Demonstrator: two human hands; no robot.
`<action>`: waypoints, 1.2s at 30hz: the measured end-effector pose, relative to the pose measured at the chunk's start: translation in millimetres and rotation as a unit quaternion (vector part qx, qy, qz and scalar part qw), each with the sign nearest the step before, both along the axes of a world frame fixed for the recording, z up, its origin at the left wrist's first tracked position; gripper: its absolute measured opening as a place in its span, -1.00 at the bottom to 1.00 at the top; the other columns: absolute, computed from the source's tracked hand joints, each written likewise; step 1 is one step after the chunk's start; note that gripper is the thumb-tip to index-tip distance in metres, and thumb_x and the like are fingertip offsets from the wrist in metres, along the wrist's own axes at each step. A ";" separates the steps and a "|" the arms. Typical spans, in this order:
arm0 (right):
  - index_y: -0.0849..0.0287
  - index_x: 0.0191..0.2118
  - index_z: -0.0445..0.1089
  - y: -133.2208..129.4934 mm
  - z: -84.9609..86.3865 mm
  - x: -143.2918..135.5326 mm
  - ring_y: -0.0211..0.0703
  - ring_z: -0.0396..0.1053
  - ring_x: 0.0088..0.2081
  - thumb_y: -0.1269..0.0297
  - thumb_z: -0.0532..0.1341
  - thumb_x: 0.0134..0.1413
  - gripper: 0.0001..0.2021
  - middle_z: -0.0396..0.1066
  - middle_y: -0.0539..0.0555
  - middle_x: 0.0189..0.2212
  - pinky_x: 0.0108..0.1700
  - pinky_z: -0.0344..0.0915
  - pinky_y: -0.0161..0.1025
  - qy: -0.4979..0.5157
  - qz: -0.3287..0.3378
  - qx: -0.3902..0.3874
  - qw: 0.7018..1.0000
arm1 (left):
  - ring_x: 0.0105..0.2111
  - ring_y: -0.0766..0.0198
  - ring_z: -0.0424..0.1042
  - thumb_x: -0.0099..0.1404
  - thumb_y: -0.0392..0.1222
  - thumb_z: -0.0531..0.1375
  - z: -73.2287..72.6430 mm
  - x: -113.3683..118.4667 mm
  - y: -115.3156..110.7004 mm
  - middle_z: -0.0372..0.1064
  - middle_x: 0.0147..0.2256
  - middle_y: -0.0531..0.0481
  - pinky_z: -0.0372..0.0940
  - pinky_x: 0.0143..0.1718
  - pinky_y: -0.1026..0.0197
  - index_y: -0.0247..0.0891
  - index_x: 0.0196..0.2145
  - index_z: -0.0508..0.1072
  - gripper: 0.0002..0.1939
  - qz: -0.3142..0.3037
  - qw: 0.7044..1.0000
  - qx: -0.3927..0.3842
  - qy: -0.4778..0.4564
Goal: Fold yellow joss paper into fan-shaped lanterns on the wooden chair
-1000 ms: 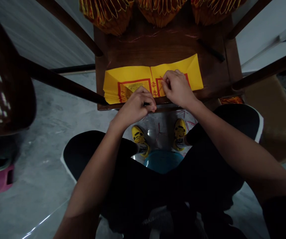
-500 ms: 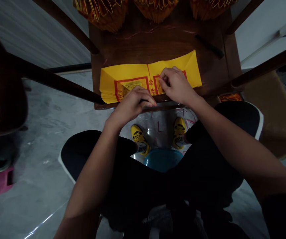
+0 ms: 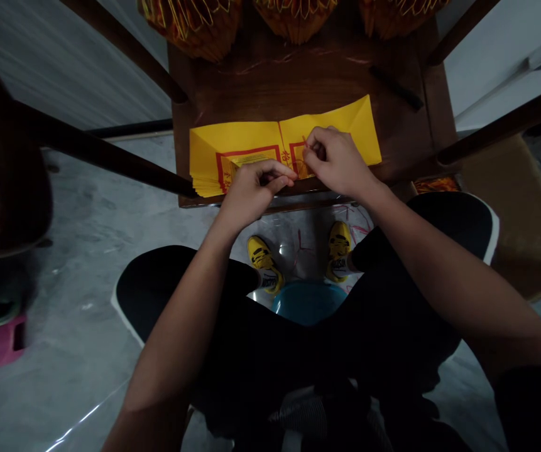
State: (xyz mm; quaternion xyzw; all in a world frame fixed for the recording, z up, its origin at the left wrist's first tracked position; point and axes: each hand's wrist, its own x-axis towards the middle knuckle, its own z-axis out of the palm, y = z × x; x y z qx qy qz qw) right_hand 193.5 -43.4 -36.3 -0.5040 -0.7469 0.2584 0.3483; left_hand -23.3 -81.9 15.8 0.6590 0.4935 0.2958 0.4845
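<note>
On wood [image 3: 270,81] — yellow paper [image 3: 235,135], long axis sideways; hands [image 3: 251,188] [image 3: 338,160] pinched — right on red string [image 3: 305,142], left's hold unclear.

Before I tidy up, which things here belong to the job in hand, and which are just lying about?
Likely the job:
yellow paper, below the left hand
red string, in the right hand
orange pleated paper behind, perhaps

Likely lying about:
dark stick on the table
red scraps on the floor
</note>
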 end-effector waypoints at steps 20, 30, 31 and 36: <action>-0.05 -0.33 0.49 -33.0 43.0 17.1 0.16 0.46 -0.16 0.01 0.37 0.30 -0.79 0.47 0.07 -0.40 0.08 0.42 0.25 -0.001 0.093 0.005 0.996 | -0.24 0.24 0.62 0.27 -0.47 0.25 -6.2 15.3 -0.5 0.63 -0.36 0.06 0.47 -0.03 0.18 -0.19 -0.24 0.51 -0.80 0.100 0.995 -0.019 -0.005; 0.00 -0.09 0.71 -51.1 54.8 30.4 0.04 0.45 -0.19 0.22 0.22 0.45 -0.75 0.57 0.06 -0.38 -0.02 0.34 0.05 -0.130 0.204 0.136 0.961 | -0.21 0.16 0.66 0.26 -0.43 0.24 -4.4 19.4 -2.4 0.67 -0.34 0.02 0.48 -0.02 0.14 -0.21 -0.27 0.50 -0.85 0.141 0.989 -0.031 0.014; 0.02 -0.10 0.71 -53.7 56.0 29.0 0.03 0.44 -0.19 0.25 0.20 0.47 -0.73 0.57 0.06 -0.38 -0.02 0.33 0.02 -0.155 0.218 0.153 0.951 | -0.20 0.16 0.67 0.26 -0.43 0.24 -4.2 19.3 -2.6 0.67 -0.33 0.02 0.48 -0.02 0.14 -0.20 -0.27 0.51 -0.84 0.142 0.989 -0.031 0.013; 0.06 -0.13 0.70 -63.7 56.3 16.2 -0.01 0.41 -0.20 0.32 0.17 0.51 -0.70 0.55 0.05 -0.41 -0.04 0.29 -0.04 -0.239 0.257 0.193 0.916 | -0.19 0.17 0.67 0.25 -0.45 0.23 -4.9 18.8 -2.5 0.68 -0.32 0.01 0.47 -0.07 0.17 -0.21 -0.28 0.52 -0.83 0.136 0.990 -0.027 -0.001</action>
